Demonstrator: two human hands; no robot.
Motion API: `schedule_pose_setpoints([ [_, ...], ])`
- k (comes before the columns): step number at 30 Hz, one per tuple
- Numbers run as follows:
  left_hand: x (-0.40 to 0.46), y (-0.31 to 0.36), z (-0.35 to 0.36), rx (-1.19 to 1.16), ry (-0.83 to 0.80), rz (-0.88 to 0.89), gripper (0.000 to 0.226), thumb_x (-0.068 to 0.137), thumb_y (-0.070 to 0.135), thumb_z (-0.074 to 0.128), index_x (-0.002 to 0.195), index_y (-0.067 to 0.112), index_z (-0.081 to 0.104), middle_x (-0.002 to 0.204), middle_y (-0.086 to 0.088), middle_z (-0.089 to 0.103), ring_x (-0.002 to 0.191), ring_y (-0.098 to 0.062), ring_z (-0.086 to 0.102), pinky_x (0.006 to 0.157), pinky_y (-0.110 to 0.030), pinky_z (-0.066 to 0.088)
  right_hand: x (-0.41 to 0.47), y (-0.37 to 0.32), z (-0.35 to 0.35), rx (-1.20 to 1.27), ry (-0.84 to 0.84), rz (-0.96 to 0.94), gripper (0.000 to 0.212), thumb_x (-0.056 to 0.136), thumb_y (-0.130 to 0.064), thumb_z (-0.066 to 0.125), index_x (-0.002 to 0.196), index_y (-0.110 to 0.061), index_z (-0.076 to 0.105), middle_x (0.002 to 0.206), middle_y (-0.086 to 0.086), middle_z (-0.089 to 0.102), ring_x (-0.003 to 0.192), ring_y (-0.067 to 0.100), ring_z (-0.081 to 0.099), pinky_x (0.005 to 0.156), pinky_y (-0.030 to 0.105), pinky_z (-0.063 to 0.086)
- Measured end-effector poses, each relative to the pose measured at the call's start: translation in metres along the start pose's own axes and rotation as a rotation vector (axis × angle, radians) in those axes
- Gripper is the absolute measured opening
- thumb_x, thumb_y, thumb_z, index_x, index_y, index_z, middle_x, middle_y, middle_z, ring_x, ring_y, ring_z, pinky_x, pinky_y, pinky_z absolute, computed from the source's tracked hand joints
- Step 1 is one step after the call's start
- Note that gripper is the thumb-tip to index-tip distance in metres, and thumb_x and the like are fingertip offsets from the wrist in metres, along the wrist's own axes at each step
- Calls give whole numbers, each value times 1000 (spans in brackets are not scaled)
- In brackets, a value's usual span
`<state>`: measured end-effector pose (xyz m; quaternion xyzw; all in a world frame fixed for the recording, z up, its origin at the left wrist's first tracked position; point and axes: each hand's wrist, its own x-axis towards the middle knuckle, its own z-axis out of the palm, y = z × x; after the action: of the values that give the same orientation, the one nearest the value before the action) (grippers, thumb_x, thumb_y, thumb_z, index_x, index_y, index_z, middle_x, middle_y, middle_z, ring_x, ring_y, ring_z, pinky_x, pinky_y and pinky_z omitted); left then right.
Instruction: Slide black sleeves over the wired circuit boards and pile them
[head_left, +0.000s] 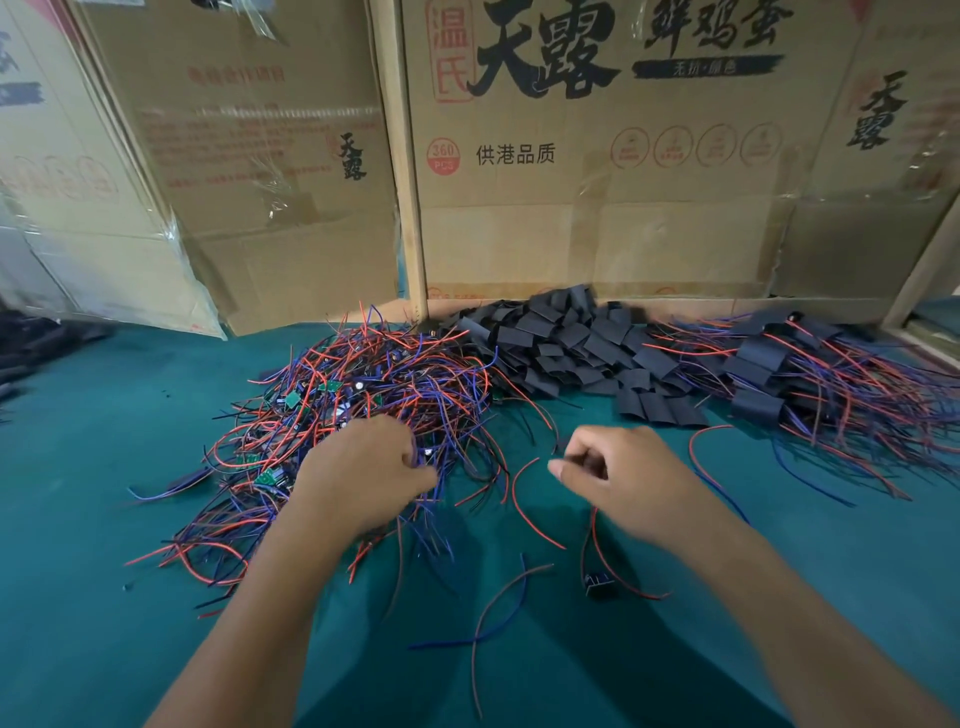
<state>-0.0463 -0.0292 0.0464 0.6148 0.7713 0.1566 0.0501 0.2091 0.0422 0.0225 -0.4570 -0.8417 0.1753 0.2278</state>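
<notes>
Head view: along the green bench's (130, 467) far edge lie the tangle of wired circuit boards (363, 405), the loose black sleeves (566, 338) and the sleeved pile (779, 364). Left hand (363, 467) digs curled fingers into the tangle's wires; right hand (618, 467) is curled, its grasp unclear.

Left hand (363, 470) fingertips buried in wire tangle (363, 395); right hand (618, 478) motion-blurred, grip unclear.

Tangled heap of unsleeved circuit boards (358, 400), small green boards trailing red, blue and black wires, at left-centre on the green surface. Loose flat black sleeves (566, 343) are heaped behind it. Finished sleeved boards (789, 374) are piled at right, wires fanning outward.
</notes>
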Motion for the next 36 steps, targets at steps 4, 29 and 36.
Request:
schedule_pose_setpoints([
  [4,0,12,-1,-764,35,73,30,82,41,74,67,17,63,49,8,38,45,-12,28,43,-22,26,2,2,-2,54,123,32,26,90,-42,63,71,-25,58,57,-7,55,53,7,47,54,26,38],
  [29,-29,77,24,-1595,-60,307,30,86,32,71,101,6,68,103,-9,71,72,-16,56,60,-28,49,-14,-41,-14,1167,-142,-160,10,93,-7,60,88,2,60,79,12,66,70,27,65,70,37,54],
  [36,-30,80,30,-1593,-50,254,37,88,42,66,109,14,76,122,-11,70,95,-19,59,82,-35,45,-12,-35,-13,1083,-173,-143,14,96,-8,60,88,2,61,79,11,66,69,24,61,68,33,52],
])
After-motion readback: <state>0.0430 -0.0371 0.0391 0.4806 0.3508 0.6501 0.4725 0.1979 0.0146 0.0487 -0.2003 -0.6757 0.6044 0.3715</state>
